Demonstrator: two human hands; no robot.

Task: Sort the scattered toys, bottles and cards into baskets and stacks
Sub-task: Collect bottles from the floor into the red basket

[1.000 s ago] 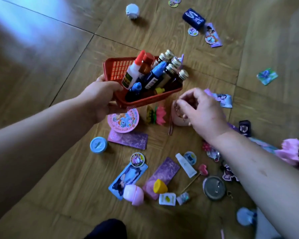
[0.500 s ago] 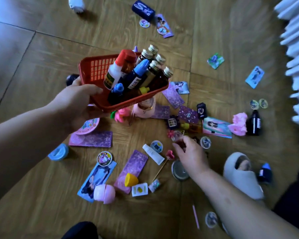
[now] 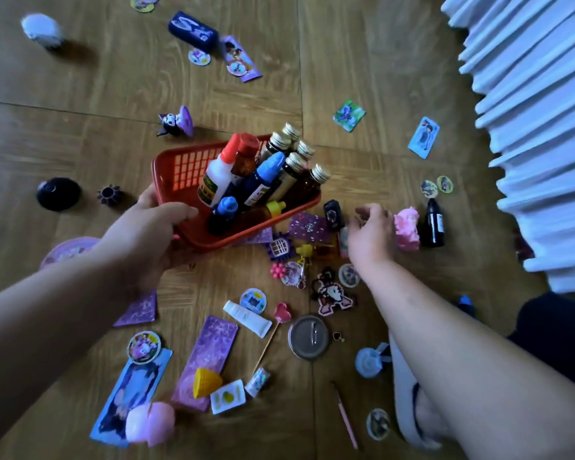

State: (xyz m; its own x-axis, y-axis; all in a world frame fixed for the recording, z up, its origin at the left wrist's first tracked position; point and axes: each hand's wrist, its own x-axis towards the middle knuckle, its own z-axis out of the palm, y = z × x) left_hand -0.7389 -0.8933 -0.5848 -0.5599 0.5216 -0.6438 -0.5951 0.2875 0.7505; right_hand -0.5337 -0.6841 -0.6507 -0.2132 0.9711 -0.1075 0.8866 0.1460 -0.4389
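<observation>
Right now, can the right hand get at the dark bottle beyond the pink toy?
Probably yes: the right hand is beside the pink toy, the dark bottle just past it; only that toy intervenes.

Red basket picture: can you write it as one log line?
left hand: grips red basket of bottles | right hand: low over floor beside pink toy, grasp unclear | dark bottle: on floor

The right hand (image 3: pixel 370 235) has left the middle of the clutter and reached out beside the pink toy (image 3: pixel 407 229); the left hand (image 3: pixel 146 234) has carried the red basket (image 3: pixel 180 167) rightwards, over the purple card (image 3: pixel 307 226)
</observation>
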